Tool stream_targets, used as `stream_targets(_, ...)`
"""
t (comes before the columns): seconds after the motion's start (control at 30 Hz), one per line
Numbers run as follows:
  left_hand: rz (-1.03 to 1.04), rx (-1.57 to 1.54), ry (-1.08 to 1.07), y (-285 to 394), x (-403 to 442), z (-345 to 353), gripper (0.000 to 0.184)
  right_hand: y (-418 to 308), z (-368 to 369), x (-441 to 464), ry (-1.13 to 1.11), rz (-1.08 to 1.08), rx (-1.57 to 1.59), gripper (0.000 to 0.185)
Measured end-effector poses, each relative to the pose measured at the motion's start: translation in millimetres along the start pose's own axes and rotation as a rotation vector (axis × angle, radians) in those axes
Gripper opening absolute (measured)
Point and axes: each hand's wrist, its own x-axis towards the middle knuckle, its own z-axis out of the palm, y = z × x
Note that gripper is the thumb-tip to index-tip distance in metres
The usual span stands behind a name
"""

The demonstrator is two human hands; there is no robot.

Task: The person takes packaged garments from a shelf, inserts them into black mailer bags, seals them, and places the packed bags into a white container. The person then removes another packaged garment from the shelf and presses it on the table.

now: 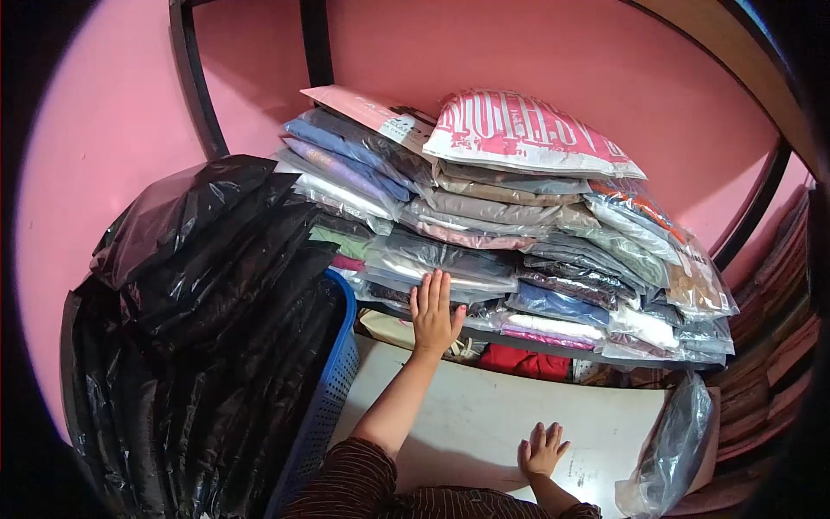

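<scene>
My left hand (437,313) is stretched upward with its fingers extended, its fingertips against the front of a stack of folded clothes in clear plastic bags (450,259). Nothing is held in it. Lower and to the right, my right hand (544,451) lies on or just over a white board-like surface (510,406), fingers spread and holding nothing. To the right of that hand, a plastic-wrapped dark garment (679,441) leans at the edge of the white surface. On top of the stacks rests a pink and white printed bag (527,134).
At the left, a blue plastic basket (341,372) is piled high with black plastic-wrapped packages (199,346). Red cloth (523,362) shows under the shelf. A dark rack post (754,208) stands at the right, with more folded stacks (778,363) beyond it.
</scene>
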Motion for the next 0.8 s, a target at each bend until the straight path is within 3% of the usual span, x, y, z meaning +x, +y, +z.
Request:
stream_targets(0.1,0.001,0.047,0.003,2.6,5.7,-6.6,0.074,-5.1,-8.8,-0.1,-0.074,0.025,-0.026,0.067)
stream_targets(0.47,-0.127,-0.025,-0.093,15.2,59.4,-41.5,0.079,-7.4,-9.0,-1.8,-0.026,0.018,-0.003,0.067)
stream_targets(0.8,-0.104,0.069,-0.120,23.5,31.8,-37.7,0.073,-3.9,-2.9,-2.6,0.033,-0.005,0.016,0.067)
